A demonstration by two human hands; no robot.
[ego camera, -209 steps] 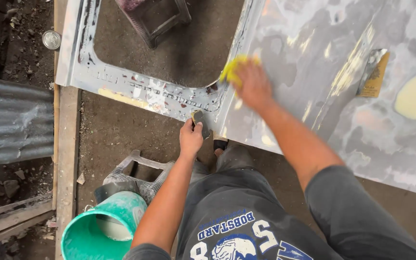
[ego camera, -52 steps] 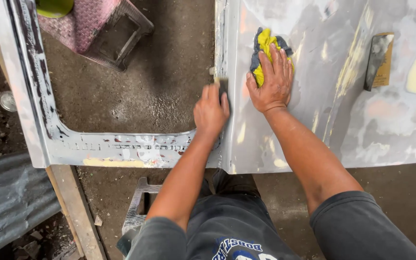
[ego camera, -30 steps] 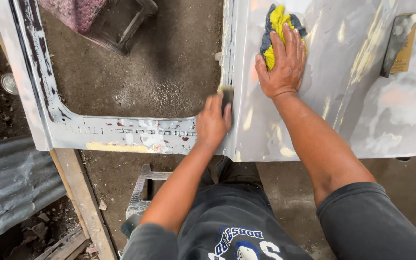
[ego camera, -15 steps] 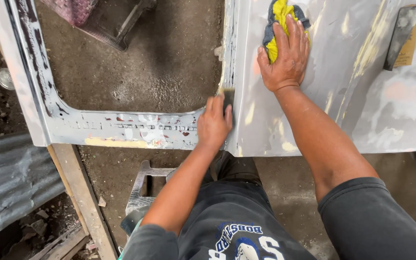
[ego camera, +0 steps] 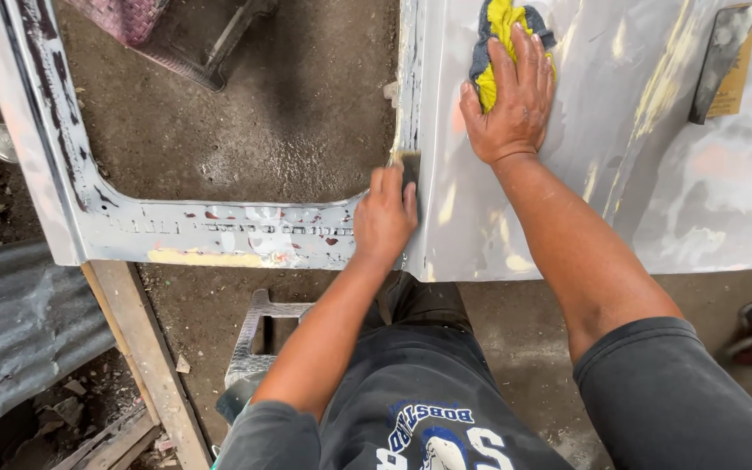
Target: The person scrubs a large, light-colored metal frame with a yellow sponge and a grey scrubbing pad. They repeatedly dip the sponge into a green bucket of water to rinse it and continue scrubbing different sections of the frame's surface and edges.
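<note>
From the head camera, the right hand (ego camera: 515,104) lies flat, fingers spread over a yellow and blue rag (ego camera: 500,35) on the grey metal panel (ego camera: 654,174). The left hand (ego camera: 385,218) pinches a small dark sanding pad (ego camera: 408,165) against the panel's edge, fingers together.

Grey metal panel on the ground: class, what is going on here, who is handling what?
A person leans over a grey metal panel lying flat above a dirt floor. The right hand presses a yellow and blue rag onto the panel's upper part. The left hand holds a small dark sanding piece against the panel's edge beside the window opening. A sanding block rests on the panel at the far right. A metal stool stands below.
</note>
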